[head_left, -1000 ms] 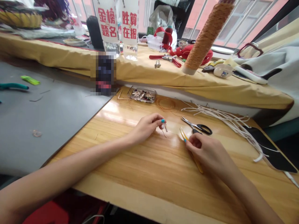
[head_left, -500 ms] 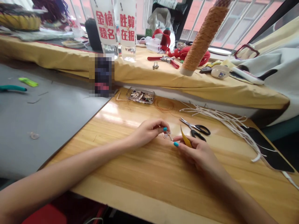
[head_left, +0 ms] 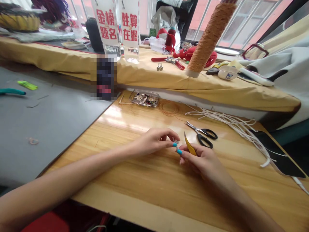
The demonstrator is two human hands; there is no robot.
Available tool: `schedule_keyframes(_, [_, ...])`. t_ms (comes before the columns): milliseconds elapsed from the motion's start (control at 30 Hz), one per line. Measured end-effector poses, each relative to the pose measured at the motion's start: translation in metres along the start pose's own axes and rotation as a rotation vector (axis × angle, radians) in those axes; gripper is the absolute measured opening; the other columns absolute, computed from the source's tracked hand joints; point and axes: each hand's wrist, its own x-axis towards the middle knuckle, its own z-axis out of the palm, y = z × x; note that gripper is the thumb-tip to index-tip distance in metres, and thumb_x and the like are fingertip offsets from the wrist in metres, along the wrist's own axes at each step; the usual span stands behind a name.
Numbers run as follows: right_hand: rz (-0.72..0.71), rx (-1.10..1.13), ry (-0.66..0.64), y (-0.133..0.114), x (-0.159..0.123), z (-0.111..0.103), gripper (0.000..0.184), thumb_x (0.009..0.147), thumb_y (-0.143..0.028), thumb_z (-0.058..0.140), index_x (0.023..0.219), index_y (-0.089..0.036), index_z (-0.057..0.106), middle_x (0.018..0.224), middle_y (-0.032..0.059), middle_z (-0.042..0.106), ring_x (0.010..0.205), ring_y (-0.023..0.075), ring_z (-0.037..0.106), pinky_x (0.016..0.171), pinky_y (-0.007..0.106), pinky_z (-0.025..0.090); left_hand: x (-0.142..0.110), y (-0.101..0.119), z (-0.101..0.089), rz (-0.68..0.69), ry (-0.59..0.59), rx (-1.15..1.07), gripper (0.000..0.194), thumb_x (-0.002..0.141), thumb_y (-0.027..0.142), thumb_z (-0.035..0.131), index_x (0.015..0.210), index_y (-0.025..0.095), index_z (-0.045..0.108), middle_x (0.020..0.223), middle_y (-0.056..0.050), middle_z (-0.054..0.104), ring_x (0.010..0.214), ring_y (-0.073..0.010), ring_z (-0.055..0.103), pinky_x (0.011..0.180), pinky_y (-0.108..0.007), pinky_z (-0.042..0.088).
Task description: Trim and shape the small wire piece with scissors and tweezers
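Observation:
Over the wooden table (head_left: 145, 190), my left hand (head_left: 156, 140) pinches a small pale, wire-like piece (head_left: 177, 141) between thumb and fingertips. Its exact kind is too small to tell. My right hand (head_left: 201, 158) is closed around yellow tweezers (head_left: 190, 146), whose curved pointed tip sticks up past the fingers. The right thumb and fingertip also meet at the lower end of the small piece, so both hands almost touch. Just beyond the right hand lie scissors with black handles (head_left: 204, 140), their blades pointing away to the left.
A clear box of beads (head_left: 145, 98) and coiled orange thread (head_left: 169, 107) lie at the table's back. White cords (head_left: 227, 119) cross a dark phone-like slab (head_left: 277, 154) at right. Red-handled pliers (head_left: 169, 60) and an orange cord-wound tube (head_left: 210, 40) are on the cloth-covered ledge (head_left: 154, 77).
My left hand has shifted slightly right and down, its thumb now close against my right thumb. The small piece has moved a little right with it. The tweezers stay in my right hand.

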Motion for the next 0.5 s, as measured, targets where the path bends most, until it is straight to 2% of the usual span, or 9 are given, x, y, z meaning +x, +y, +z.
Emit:
schedule_keyframes(133, [-0.045, -0.129, 0.036, 0.000, -0.003, -0.001, 0.024, 0.076, -0.037, 0.048, 0.065, -0.017, 0.056, 0.055, -0.0022, 0.051, 0.046, 0.0089, 0.041, 0.044, 0.021, 0.028, 0.000, -0.002, -0.001, 0.014, -0.070, 0.012, 0.021, 0.079, 0.018, 0.044, 0.096, 0.014, 0.056, 0.088, -0.004, 0.060, 0.075, -0.0097, 0.051, 0.064, -0.019, 0.037])
schedule_keyframes(200, [-0.075, -0.193, 0.095, 0.002, -0.002, -0.003, 0.020, 0.076, -0.035, 0.047, 0.074, -0.018, 0.057, 0.056, -0.0023, 0.050, 0.053, 0.0109, 0.045, 0.049, 0.022, 0.032, 0.000, -0.003, -0.001, 0.014, -0.086, 0.042, 0.022, 0.080, 0.017, 0.043, 0.097, 0.015, 0.056, 0.090, -0.004, 0.060, 0.077, -0.0100, 0.052, 0.066, -0.020, 0.038])
schedule_keyframes(267, [-0.107, -0.192, 0.197, 0.005, -0.001, -0.006, 0.021, 0.076, -0.033, 0.048, 0.091, -0.020, 0.054, 0.059, -0.0026, 0.050, 0.056, 0.0117, 0.046, 0.052, 0.023, 0.035, 0.000, -0.005, 0.001, 0.000, -0.077, 0.073, 0.022, 0.079, 0.016, 0.043, 0.098, 0.015, 0.055, 0.090, -0.004, 0.061, 0.076, -0.0099, 0.052, 0.067, -0.020, 0.039])
schedule_keyframes(333, [-0.130, -0.099, 0.284, 0.007, 0.000, -0.009, 0.035, 0.077, -0.032, 0.047, 0.111, -0.025, 0.043, 0.065, -0.0031, 0.049, 0.050, 0.0096, 0.043, 0.046, 0.021, 0.035, 0.000, -0.006, 0.003, -0.024, -0.056, 0.106, 0.021, 0.078, 0.017, 0.045, 0.097, 0.015, 0.054, 0.088, -0.004, 0.061, 0.074, -0.0096, 0.053, 0.066, -0.020, 0.040])
schedule_keyframes(400, [-0.143, 0.041, 0.309, 0.005, 0.001, -0.013, 0.044, 0.078, -0.031, 0.045, 0.120, -0.031, 0.031, 0.070, -0.0033, 0.047, 0.043, 0.0073, 0.037, 0.037, 0.020, 0.031, -0.001, -0.008, 0.005, -0.019, -0.032, 0.176, 0.019, 0.077, 0.019, 0.047, 0.094, 0.015, 0.054, 0.086, -0.003, 0.060, 0.074, -0.0099, 0.053, 0.069, -0.021, 0.041])
schedule_keyframes(500, [-0.174, 0.234, 0.300, -0.002, -0.001, -0.018, 0.033, 0.078, -0.029, 0.044, 0.111, -0.029, 0.043, 0.070, -0.0018, 0.046, 0.047, 0.0085, 0.042, 0.038, 0.020, 0.035, -0.001, -0.011, 0.008, 0.068, 0.057, 0.360, 0.018, 0.079, 0.019, 0.043, 0.094, 0.014, 0.054, 0.096, -0.007, 0.055, 0.086, -0.0124, 0.052, 0.078, -0.025, 0.040])
